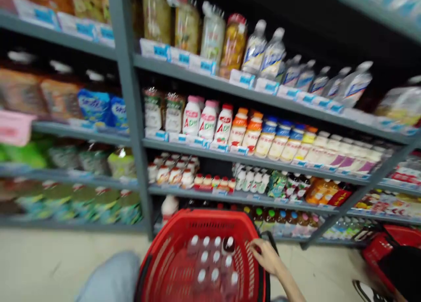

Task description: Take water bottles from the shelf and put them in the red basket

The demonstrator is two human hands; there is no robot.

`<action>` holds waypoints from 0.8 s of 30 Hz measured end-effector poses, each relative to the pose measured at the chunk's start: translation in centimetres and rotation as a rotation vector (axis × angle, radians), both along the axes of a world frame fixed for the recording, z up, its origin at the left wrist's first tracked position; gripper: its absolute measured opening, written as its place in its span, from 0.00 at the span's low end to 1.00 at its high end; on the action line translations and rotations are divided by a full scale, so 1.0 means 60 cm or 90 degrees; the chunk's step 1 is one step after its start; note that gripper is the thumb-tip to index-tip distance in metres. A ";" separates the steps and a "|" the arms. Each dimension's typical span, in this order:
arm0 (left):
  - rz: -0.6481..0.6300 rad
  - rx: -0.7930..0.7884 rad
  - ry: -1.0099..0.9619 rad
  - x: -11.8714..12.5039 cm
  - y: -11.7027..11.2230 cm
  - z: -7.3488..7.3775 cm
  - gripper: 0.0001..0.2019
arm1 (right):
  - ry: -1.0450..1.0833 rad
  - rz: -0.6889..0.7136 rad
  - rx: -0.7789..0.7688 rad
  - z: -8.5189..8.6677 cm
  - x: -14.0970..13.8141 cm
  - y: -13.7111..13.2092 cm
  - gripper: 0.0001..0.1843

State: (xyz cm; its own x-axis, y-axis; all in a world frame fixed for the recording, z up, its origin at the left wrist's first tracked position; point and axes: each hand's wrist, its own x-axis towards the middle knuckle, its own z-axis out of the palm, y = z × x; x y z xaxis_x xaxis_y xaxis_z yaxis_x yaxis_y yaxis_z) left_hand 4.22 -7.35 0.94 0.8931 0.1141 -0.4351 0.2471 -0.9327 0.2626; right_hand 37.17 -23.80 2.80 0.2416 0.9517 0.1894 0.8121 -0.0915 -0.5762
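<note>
A red plastic shopping basket (210, 215) with slotted walls stands low in front of me. Inside it, several bottles with white caps (215, 257) are grouped in rows; their bodies are blurred. At the basket's right rim is my right hand (264, 254), its wrist outside and its loosely bent fingers reaching over to the inner side. Nothing shows in those fingers. A black basket handle (272, 242) lies just behind this hand. My left hand is out of view.
Grey shelves (250, 95) hold drink bottles, including white bottles with pink caps (191, 116), jars (234, 43) and clear bottles (272, 54). At the right are another red basket (378, 253) and a person's dark shoe (366, 291). My knee (110, 275) is at lower left.
</note>
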 end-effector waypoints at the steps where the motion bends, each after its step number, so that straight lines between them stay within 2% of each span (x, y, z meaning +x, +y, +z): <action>1: 0.051 -0.019 0.018 -0.031 -0.031 -0.014 0.30 | 0.044 -0.002 -0.034 -0.024 -0.018 -0.009 0.11; 3: 0.146 -0.044 0.046 -0.072 -0.080 -0.029 0.38 | 0.086 -0.019 -0.124 -0.056 -0.042 -0.025 0.09; 4: 0.169 -0.052 0.034 -0.081 -0.095 -0.032 0.38 | 0.102 -0.007 -0.164 -0.067 -0.046 -0.030 0.07; 7: 0.162 -0.045 -0.018 -0.078 -0.108 -0.035 0.34 | 0.168 -0.006 -0.196 -0.092 -0.035 -0.036 0.11; 10: 0.151 -0.036 -0.024 -0.066 -0.106 -0.035 0.32 | 0.216 -0.047 -0.174 -0.103 -0.015 -0.038 0.15; 14: 0.148 -0.046 -0.033 -0.068 -0.103 -0.034 0.33 | 0.231 -0.058 -0.172 -0.103 -0.006 -0.035 0.13; 16: 0.163 -0.092 -0.049 -0.072 -0.096 -0.033 0.32 | 0.236 -0.060 -0.174 -0.103 -0.007 -0.033 0.12; 21: 0.202 -0.301 -0.061 -0.056 -0.055 -0.040 0.25 | 0.247 -0.069 -0.184 -0.099 -0.004 -0.034 0.11; 24: 0.223 -0.277 -0.039 -0.021 -0.028 -0.062 0.25 | 0.252 -0.070 -0.190 -0.096 -0.004 -0.036 0.11</action>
State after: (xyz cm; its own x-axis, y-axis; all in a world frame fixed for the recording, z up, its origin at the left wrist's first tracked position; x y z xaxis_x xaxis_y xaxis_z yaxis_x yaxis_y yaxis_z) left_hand 2.96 -9.06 -2.80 0.8593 0.2297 -0.4569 0.4946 -0.6006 0.6282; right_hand 36.94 -25.98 -2.96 0.3421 0.9151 -0.2135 0.5127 -0.3722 -0.7737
